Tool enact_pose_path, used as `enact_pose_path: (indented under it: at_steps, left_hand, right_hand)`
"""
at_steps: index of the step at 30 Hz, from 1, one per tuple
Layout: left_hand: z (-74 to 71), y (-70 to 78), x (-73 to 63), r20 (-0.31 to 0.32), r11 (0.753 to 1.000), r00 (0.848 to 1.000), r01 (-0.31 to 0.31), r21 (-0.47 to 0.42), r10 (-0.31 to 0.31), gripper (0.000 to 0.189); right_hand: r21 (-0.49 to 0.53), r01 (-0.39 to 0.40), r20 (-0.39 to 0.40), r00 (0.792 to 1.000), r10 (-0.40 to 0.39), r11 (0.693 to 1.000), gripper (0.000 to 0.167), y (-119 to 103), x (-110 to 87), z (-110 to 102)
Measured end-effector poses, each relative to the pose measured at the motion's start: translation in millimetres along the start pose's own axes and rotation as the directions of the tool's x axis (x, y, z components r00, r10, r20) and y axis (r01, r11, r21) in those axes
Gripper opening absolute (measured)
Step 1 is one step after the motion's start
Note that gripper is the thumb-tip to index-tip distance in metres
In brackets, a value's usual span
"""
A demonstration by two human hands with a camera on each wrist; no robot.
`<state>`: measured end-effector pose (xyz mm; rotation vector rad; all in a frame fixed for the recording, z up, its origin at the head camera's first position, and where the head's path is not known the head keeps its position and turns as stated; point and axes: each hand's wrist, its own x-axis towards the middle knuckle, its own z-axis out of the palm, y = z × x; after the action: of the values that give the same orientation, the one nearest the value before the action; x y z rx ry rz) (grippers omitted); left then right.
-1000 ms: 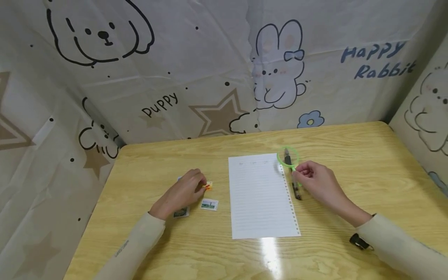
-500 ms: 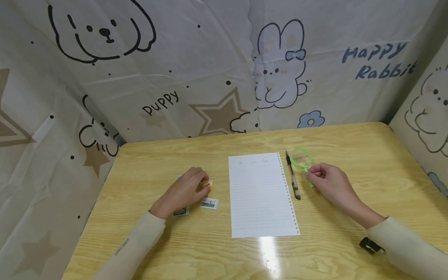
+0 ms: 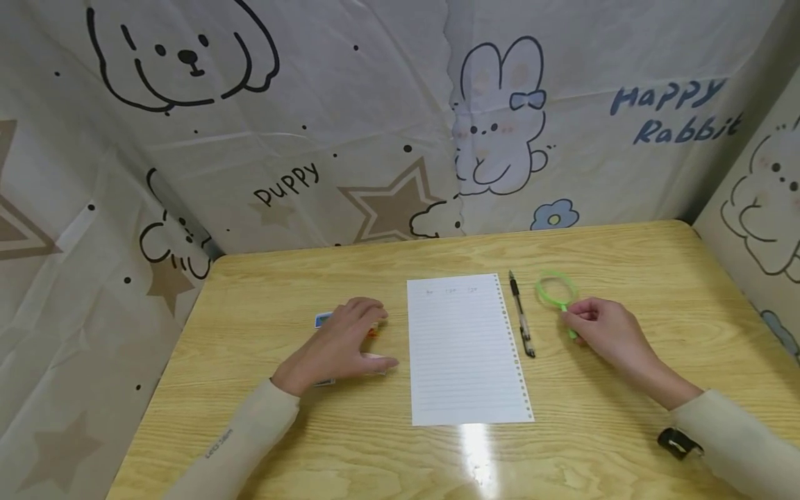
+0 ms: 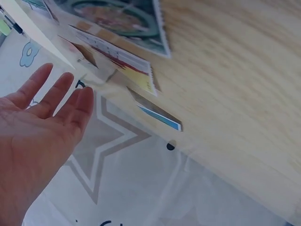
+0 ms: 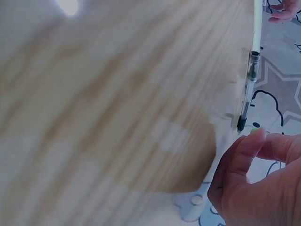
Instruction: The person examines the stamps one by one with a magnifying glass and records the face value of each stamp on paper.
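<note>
My left hand [image 3: 344,347] hovers over several small stamps, its fingers spread with nothing between them. A blue-edged stamp [image 3: 322,319] shows beyond the knuckles and a red-and-yellow stamp [image 3: 373,332] between thumb and fingers; the others are mostly hidden. In the left wrist view, a stamp with a green-rimmed dish picture [image 4: 120,23] lies nearest the camera. My right hand [image 3: 609,330] pinches the handle of a green magnifying glass [image 3: 562,305] between thumb and fingers, right of a black pen [image 3: 521,312]. Its handle is almost wholly covered in the right wrist view.
A lined sheet of paper [image 3: 469,354], with faint writing along its top, lies mid-table between the hands. The wooden table [image 3: 350,444] meets a patterned cloth backdrop [image 3: 387,125] at its back and sides.
My right hand has carried the magnifying glass rightward, from over the pen to beside it. My left hand's thumb and fingers have spread apart from the red-and-yellow stamp.
</note>
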<state>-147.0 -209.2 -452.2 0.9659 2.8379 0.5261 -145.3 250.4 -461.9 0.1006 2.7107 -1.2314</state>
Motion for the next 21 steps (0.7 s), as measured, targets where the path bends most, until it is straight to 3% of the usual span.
enact_pose_path:
  at_steps: [4,12,21]
  left_hand:
    - [1.4,3.2,2.0,0.034,1.0,0.999,-0.003,-0.023,0.004,0.088]
    - [4.5,11.8,7.8,0.03,0.998,0.998,-0.055,-0.029,0.056,0.085]
    - [9.0,17.0,14.3,0.075,0.998,0.995,-0.058,-0.018,0.059,0.092]
  right_hand:
    - [-0.003,-0.014,0.008,1.0,0.014,1.0,0.036,3,1.0,-3]
    - [-0.038,-0.005,0.002,1.0,0.005,0.999,0.031,5,2.1,-3]
    - [-0.092,0.019,0.007,1.0,-0.019,0.996,0.03,7,1.0,-3]
